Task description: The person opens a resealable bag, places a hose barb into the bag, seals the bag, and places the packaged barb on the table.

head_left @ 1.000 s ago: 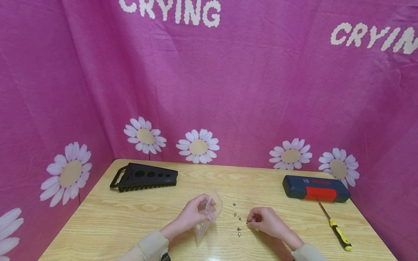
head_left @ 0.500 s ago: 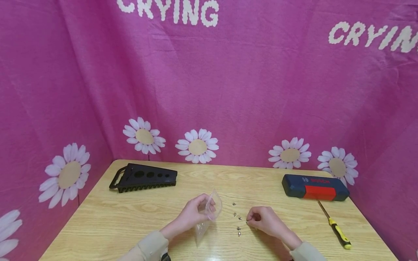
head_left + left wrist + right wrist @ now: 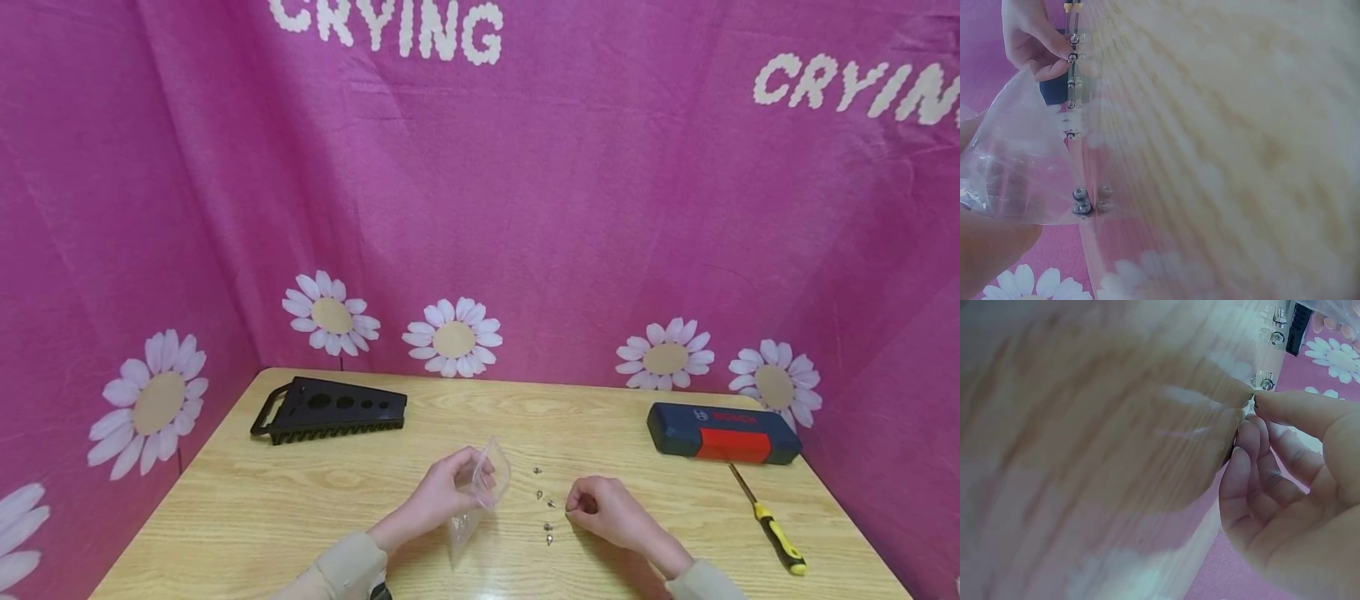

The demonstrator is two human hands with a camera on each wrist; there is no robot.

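My left hand grips a clear plastic bag, its mouth spread toward the right. In the left wrist view, a few small metal screws show at the low corner of the bag. Just right of the bag, several small silvery screws lie scattered on the wooden table. My right hand is low over the tabletop beside them, thumb and fingertips pinching a small screw that is mostly hidden.
A black wrench rack with a handle lies at the back left. At the back right is a dark blue and red Bosch case, and a yellow and black screwdriver lies in front of it. Pink cloth hangs behind.
Both hands, the bag and the loose screws hold their places; only the head view shifts very slightly.
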